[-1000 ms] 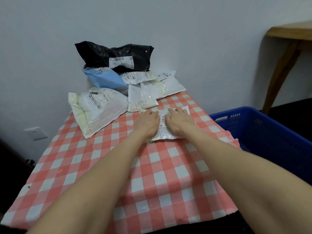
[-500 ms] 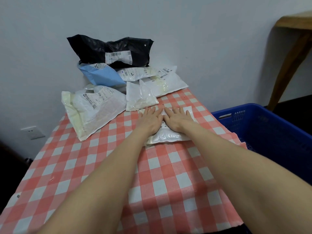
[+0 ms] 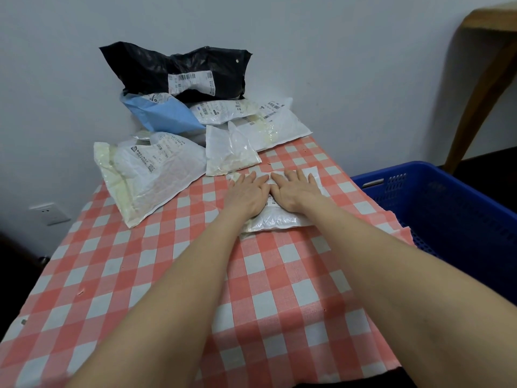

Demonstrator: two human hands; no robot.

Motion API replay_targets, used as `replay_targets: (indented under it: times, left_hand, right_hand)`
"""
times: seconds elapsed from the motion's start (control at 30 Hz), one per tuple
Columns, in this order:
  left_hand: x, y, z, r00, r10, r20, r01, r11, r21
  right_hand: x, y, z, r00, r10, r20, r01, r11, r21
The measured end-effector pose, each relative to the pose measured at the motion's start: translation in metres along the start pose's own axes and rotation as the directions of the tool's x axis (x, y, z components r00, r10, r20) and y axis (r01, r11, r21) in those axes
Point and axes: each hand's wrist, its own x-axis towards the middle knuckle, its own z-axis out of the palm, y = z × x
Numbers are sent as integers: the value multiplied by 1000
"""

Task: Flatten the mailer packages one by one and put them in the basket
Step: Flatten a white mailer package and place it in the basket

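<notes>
Our left hand [image 3: 246,195] and right hand [image 3: 297,191] flat, fingers straight, pressing crinkled white mailer [image 3: 279,221] near right edge of table [image 3: 140,275], blue basket [image 3: 461,219] beside, other mailers [image 3: 156,169] at far edge.

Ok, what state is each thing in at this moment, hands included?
Small white plastic mailer: lying on checked tablecloth, pressed under both hands.
Left hand: open, palm down on it.
Right hand: open, palm down on it.
Blue plastic basket: no mailer visible in the part shown.
Black plastic mailer: puffy, untouched, against the wall.
Large white plastic mailer: puffy, untouched.
</notes>
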Motion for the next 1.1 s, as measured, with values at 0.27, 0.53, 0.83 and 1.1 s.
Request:
replay_targets:
  times: [0.27,0.53,0.83,1.1]
  left_hand:
    - [-3,2,-3,1000,-1,-2,1,1000,-12]
    - [-2,3,-4,1000,2,1,-2,1000,-1]
    - [-5,1,-15,995,9,-100,-13,999,-40]
    - [4,5,-21,996,12,-83,-10,1000,19]
  right_hand:
    - [1,0,1,1000,6,-3,-6,1000,10]
    - [0,0,-1,1000,2,-14,-2,1000,0]
    - [-9,0,-17,998,11,-65,-3,993,118]
    - [-3,-5,-14,998,-16,-65,22,995,97]
